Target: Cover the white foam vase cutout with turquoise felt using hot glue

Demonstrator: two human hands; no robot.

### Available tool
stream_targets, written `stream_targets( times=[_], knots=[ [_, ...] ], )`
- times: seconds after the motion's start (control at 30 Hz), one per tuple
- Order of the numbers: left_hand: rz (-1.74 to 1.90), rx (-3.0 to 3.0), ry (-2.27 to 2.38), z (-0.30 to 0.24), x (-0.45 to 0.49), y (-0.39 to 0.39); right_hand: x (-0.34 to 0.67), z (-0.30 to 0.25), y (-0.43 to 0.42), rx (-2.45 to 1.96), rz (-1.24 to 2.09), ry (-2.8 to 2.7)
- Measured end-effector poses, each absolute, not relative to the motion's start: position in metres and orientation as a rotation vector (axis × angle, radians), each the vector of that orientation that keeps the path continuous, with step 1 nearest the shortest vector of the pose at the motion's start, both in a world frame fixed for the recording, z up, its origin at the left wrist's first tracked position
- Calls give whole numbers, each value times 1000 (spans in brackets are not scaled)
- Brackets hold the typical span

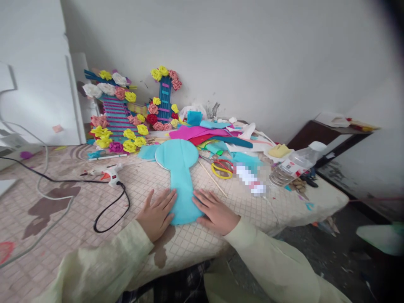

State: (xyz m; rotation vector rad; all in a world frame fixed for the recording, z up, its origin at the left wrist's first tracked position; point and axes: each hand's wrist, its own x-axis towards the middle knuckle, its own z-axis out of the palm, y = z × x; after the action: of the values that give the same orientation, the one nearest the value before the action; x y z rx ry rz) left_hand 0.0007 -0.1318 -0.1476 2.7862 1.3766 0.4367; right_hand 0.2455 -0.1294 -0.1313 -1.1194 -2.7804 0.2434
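A turquoise paper-covered cutout (181, 181), with a round head, a narrow neck and a wider base, lies flat on the patterned tablecloth (151, 261) in front of me. My left hand (157, 212) rests flat on its lower left edge, fingers stretched out. On the opposite edge lies my right hand (217, 211), also flat with fingers extended. A white glue gun (114, 174) with a black cord is to the left of the cutout. To the right are scissors with red and yellow handles (222, 169) and a thin wooden stick (213, 180).
Two flower-trimmed blue craft pieces (116, 111) (164, 99) lean at the back wall. Coloured paper sheets (202, 134) are heaped behind the cutout. A clear plastic bottle (296, 165) and a blurred white object (251, 180) stand right. A white cable (59, 216) crosses the left side.
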Motion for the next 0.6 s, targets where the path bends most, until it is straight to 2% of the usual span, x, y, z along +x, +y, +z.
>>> stream_targets(
  times=[0.13,0.27,0.4,0.5,0.6],
  knots=[
    [496,2674,1372,-128,6,-144,247,-122,-127,-1130,235,-2764],
    [727,2430,1307,-87,-2,-177,247,-102,-124,-1095,226,-2621],
    [1040,2139,1731,-47,-45,-181,245,-82,-128,-1023,302,-2413],
    [779,1935,2200,-40,-86,-145,239,-73,-137,-968,365,-2275],
    [650,1770,2275,-56,-116,-98,235,-69,-149,-942,400,-2167]
  ],
)
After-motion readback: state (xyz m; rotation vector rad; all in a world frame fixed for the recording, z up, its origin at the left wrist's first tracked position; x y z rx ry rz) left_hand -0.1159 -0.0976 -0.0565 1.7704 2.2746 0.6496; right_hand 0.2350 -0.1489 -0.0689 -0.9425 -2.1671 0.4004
